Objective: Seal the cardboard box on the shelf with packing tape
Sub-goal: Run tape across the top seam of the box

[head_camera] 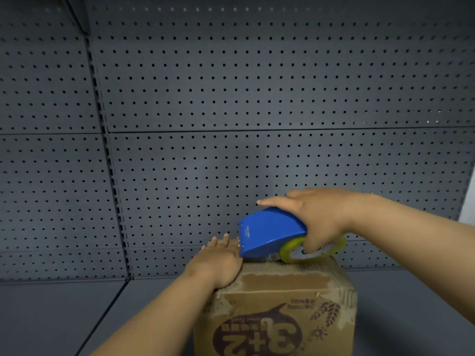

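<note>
The cardboard box point(277, 304) is sitting on the grey shelf point(64, 317), lower centre-right of the view, close to the perforated back wall point(231, 98). Its top flaps are lying shut w/ torn brown patches and old tape bits along the near edge. The front face is showing a dark printed logo w/ big numerals, upside down from this angle, plus a wheat drawing at the right.

A blue tape dispenser point(270, 232) is resting on the far part of the box top, nose pointing left and tilted down. A roll of tape point(312, 249), yellowish-clear, is sitting in the back end of it, touching or just above the top of the box; can't tell which.

The right hand point(323, 217) is gripping the dispenser from above and behind: thumb is hooking down thru the roll's core, palm is lying over the blue cover, index finger is stretching straight out to the left along the top, not curled. Other fingers are hidden behind the hand.

The left hand point(218, 263) is lying flat, palm down, on the left part of the box top, fingers released and spread a bit, pointing toward the back wall, tips just beside the dispenser's nose. It isn't grasping anything.

Both bare forearms are reaching in from the bottom and right edges. A slotted upright point(108, 160) is running down the back wall at left.
</note>
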A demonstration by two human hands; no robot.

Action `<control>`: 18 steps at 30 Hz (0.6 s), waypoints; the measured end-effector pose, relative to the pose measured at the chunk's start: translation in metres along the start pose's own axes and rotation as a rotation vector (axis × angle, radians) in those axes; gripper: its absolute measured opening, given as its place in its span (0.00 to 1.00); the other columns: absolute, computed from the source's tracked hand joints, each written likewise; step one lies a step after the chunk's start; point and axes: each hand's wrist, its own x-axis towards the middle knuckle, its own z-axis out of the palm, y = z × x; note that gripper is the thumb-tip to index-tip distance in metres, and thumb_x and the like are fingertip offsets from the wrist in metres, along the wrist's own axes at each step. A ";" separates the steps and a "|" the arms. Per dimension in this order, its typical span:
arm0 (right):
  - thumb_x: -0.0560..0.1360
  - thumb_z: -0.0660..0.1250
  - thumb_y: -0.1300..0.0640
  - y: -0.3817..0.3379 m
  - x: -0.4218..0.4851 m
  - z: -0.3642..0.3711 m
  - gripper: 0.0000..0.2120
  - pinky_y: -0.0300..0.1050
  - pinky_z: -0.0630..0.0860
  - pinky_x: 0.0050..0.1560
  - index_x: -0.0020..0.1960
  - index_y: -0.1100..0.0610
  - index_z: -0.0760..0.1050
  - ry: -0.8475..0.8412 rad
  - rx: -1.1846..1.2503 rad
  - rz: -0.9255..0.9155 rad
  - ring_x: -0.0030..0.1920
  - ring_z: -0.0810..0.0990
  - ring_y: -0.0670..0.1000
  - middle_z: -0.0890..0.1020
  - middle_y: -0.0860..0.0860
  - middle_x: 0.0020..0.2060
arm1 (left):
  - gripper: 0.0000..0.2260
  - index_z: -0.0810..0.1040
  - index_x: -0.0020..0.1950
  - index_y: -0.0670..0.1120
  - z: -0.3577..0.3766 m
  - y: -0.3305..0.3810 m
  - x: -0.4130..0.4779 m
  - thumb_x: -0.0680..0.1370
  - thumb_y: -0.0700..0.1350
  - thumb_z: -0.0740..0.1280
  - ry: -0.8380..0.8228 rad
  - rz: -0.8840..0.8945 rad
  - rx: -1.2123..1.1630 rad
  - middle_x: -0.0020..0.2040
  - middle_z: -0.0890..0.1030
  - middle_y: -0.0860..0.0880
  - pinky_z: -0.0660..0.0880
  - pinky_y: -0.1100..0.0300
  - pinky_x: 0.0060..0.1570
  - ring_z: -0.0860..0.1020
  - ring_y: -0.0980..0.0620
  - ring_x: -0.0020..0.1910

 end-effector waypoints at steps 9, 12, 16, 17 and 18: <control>0.69 0.67 0.40 0.011 -0.004 0.018 0.38 0.43 0.73 0.44 0.67 0.25 0.45 0.099 0.024 -0.120 0.47 0.66 0.48 0.64 0.46 0.47 | 0.24 0.43 0.77 0.53 0.001 0.001 -0.002 0.81 0.53 0.42 -0.015 -0.001 0.048 0.79 0.41 0.48 0.44 0.50 0.74 0.41 0.44 0.77; 0.68 0.69 0.47 0.015 -0.004 0.017 0.42 0.49 0.77 0.45 0.64 0.22 0.42 0.035 0.047 -0.108 0.46 0.66 0.47 0.64 0.46 0.46 | 0.23 0.43 0.77 0.53 -0.002 0.002 -0.004 0.82 0.52 0.42 -0.033 0.000 0.044 0.79 0.42 0.48 0.44 0.50 0.75 0.42 0.44 0.77; 0.67 0.69 0.53 0.023 -0.008 0.013 0.45 0.45 0.75 0.43 0.65 0.22 0.42 -0.018 0.064 -0.116 0.47 0.67 0.48 0.64 0.47 0.46 | 0.23 0.43 0.77 0.55 -0.006 0.005 -0.008 0.82 0.52 0.40 -0.039 0.000 -0.007 0.79 0.43 0.48 0.44 0.51 0.76 0.42 0.44 0.77; 0.67 0.69 0.52 0.024 -0.009 0.014 0.45 0.44 0.74 0.43 0.65 0.23 0.42 -0.019 0.065 -0.119 0.46 0.67 0.48 0.64 0.47 0.46 | 0.23 0.44 0.77 0.55 -0.007 0.006 -0.010 0.82 0.52 0.40 -0.037 0.001 -0.017 0.79 0.43 0.48 0.43 0.51 0.76 0.42 0.44 0.77; 0.67 0.70 0.51 0.025 -0.009 0.014 0.45 0.44 0.74 0.42 0.65 0.22 0.41 -0.017 0.064 -0.124 0.45 0.67 0.47 0.64 0.47 0.45 | 0.23 0.44 0.77 0.55 -0.007 0.007 -0.011 0.82 0.51 0.40 -0.031 0.005 -0.018 0.79 0.43 0.49 0.43 0.52 0.76 0.42 0.45 0.77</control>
